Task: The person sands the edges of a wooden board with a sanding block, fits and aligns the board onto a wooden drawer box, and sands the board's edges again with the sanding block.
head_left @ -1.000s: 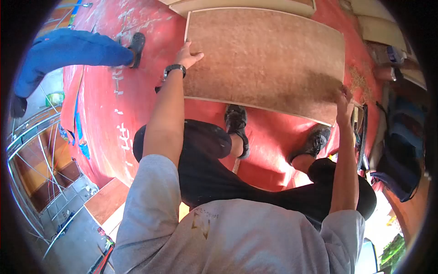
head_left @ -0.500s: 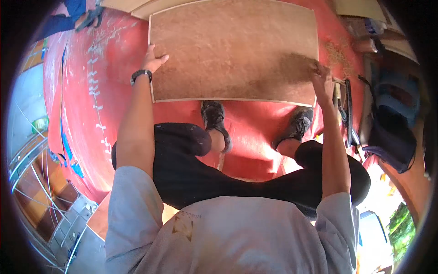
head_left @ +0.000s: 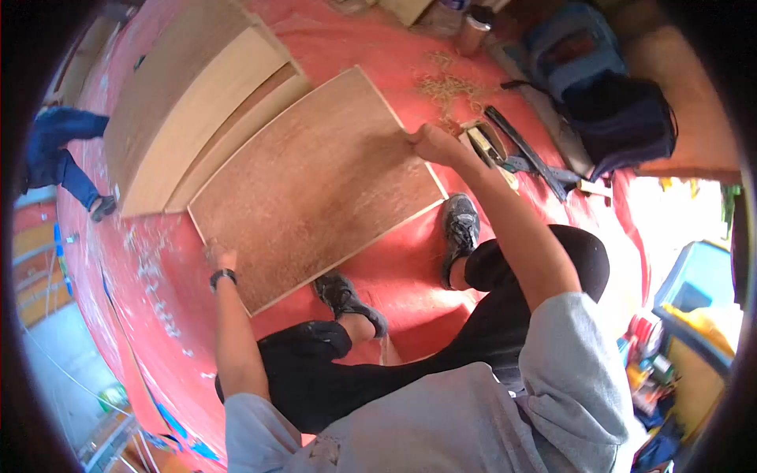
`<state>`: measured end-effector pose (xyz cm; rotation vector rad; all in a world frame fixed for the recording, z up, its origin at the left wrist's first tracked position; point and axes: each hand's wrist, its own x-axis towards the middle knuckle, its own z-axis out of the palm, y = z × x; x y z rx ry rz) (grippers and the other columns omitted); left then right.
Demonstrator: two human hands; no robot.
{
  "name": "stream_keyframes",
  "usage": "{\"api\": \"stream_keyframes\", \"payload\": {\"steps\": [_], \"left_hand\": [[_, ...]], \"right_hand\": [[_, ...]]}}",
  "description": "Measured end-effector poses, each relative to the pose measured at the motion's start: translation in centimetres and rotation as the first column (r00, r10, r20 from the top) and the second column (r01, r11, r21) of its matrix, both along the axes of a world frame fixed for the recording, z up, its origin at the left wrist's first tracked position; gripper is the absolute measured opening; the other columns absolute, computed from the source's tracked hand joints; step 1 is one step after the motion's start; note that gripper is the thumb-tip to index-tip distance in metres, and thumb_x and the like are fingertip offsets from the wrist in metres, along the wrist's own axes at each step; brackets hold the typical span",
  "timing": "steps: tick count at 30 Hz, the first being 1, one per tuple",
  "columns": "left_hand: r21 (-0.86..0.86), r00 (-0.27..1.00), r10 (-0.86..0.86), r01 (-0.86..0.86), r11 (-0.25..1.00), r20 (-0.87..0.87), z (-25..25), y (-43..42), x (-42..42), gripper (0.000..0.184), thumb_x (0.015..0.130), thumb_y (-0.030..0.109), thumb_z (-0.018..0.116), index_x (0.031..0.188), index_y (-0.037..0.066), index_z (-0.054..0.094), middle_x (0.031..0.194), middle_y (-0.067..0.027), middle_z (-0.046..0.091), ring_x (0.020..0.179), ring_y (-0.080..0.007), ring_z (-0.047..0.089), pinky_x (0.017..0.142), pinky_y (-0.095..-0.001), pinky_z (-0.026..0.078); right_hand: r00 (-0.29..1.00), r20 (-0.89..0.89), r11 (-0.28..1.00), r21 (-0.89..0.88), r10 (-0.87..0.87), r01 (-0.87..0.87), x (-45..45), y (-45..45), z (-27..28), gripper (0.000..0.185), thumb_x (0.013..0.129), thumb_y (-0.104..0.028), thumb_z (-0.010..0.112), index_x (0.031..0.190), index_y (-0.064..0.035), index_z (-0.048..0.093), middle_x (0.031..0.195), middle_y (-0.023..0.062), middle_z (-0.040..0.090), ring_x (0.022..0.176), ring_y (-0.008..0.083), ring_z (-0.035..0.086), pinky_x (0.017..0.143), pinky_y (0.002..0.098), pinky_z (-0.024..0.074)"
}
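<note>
A flat, thin-edged wooden panel with a brown face is held low in front of my shins, above the red floor covering. My left hand, with a dark watch at the wrist, grips its left edge; the fingertips are partly hidden. At the opposite edge, my right hand is closed round the panel's side. The panel's far long side lies against or close to other pale boards; whether they touch I cannot tell. Just right of my right hand, a wooden hand plane lies on the floor.
Curly wood shavings lie beyond the plane. A long black tool rests beside it. A dark backpack and a tumbler stand at upper right. At far left is another person's blue-trousered leg. My shoes are near the panel.
My view has swung, so the panel now appears slanted, its right end higher. More of the boards, backpack and other person show. Both hands remain on the panel's edges.
</note>
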<state>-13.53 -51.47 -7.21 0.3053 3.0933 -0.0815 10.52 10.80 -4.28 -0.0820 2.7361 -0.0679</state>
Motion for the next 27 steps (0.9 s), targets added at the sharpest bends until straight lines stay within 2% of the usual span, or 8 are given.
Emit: {"api": "stream_keyframes", "payload": {"steps": [3,5,7,9,15,18,19,27], "left_hand": [[0.104,0.998,-0.035,0.03,0.994,0.047,6.6,13.1,6.4,0.074,0.074,0.002,0.079,0.145,0.008,0.057,0.144,-0.0268,0.059,0.138,-0.045,0.055,0.115,-0.05,0.046],[0.299,0.945,-0.161,0.072,0.951,0.285,6.4,18.8,8.8,0.066,0.078,0.002,0.076,0.142,0.012,0.06,0.142,-0.0256,0.062,0.135,-0.0457,0.057,0.113,-0.0497,0.047],[0.444,0.884,-0.465,0.437,0.783,-0.051,4.4,24.1,10.7,0.054,0.085,0.002,0.072,0.137,0.008,0.063,0.141,-0.0262,0.064,0.134,-0.0461,0.057,0.113,-0.049,0.047],[0.476,0.836,-0.543,0.511,0.715,-0.081,5.2,30.3,11.5,0.044,0.092,0.007,0.07,0.136,0.005,0.064,0.144,-0.0272,0.062,0.137,-0.0461,0.055,0.114,-0.0499,0.045],[0.479,0.834,-0.551,0.478,0.736,0.014,6.2,45.5,6.9,0.065,0.097,0.037,0.07,0.146,-0.002,0.058,0.149,-0.0313,0.058,0.143,-0.0459,0.05,0.12,-0.0509,0.038],[0.483,0.842,-0.539,0.461,0.744,0.027,6.7,50.7,3.5,0.079,0.095,0.047,0.069,0.152,-0.005,0.051,0.149,-0.0329,0.057,0.146,-0.0459,0.046,0.121,-0.0525,0.036],[0.492,0.843,-0.538,0.46,0.739,0.02,6.2,52.0,2.2,0.083,0.095,0.05,0.069,0.154,-0.005,0.049,0.149,-0.0333,0.057,0.147,-0.0458,0.045,0.122,-0.0531,0.035],[0.373,0.868,-0.4,0.282,0.884,0.293,5.2,55.5,-1.2,0.076,0.09,0.06,0.063,0.128,-0.005,0.07,0.124,-0.0313,0.071,0.12,-0.0475,0.065,0.104,-0.0523,0.048]], "right_hand": [[0.888,0.365,0.825,-0.382,-0.28,0.417,-0.2,2.5,4.1,0.036,0.082,-0.019,0.069,0.115,-0.0069,0.078,0.122,0.0172,0.075,0.118,0.0326,0.071,0.097,0.0516,0.0582],[0.984,0.147,0.948,-0.288,-0.099,0.138,0.9,3.3,5.0,0.052,0.081,-0.019,0.07,0.132,-0.0091,0.073,0.127,0.0143,0.075,0.121,0.0324,0.07,0.099,0.0508,0.0581],[0.976,0.21,0.961,-0.276,0.052,0.008,2.5,3.8,7.6,0.063,0.084,-0.018,0.067,0.147,-0.0122,0.062,0.136,0.0143,0.07,0.125,0.034,0.067,0.103,0.0486,0.056],[0.982,0.172,0.93,-0.368,0.082,-0.013,6.6,4.8,7.7,0.059,0.088,-0.017,0.064,0.147,-0.0173,0.063,0.136,0.0158,0.069,0.125,0.0341,0.066,0.106,0.0455,0.0539],[0.907,0.358,0.518,-0.745,-0.222,0.421,19.3,2.0,3.3,0.044,0.097,-0.023,0.065,0.138,-0.0086,0.069,0.115,0.0199,0.075,0.104,0.0332,0.073,0.093,0.0427,0.0567],[0.844,0.184,0.356,-0.846,-0.504,0.397,25.5,-2.2,-5.9,0.04,0.098,-0.014,0.068,0.137,-0.0105,0.07,0.114,0.0192,0.075,0.105,0.0311,0.072,0.094,0.0418,0.0554],[0.674,0.502,0.202,-0.7,-0.543,0.685,25.1,-3.1,-3.6,0.041,0.098,-0.014,0.069,0.138,-0.0099,0.069,0.114,0.019,0.074,0.108,0.0299,0.071,0.099,0.0417,0.0531],[0.65,0.563,-0.089,-0.786,-0.51,0.611,26.4,-5.0,-7.9,0.043,0.099,-0.019,0.067,0.139,-0.0042,0.067,0.113,0.0174,0.076,0.106,0.0238,0.072,0.095,0.0379,0.0552]]}}
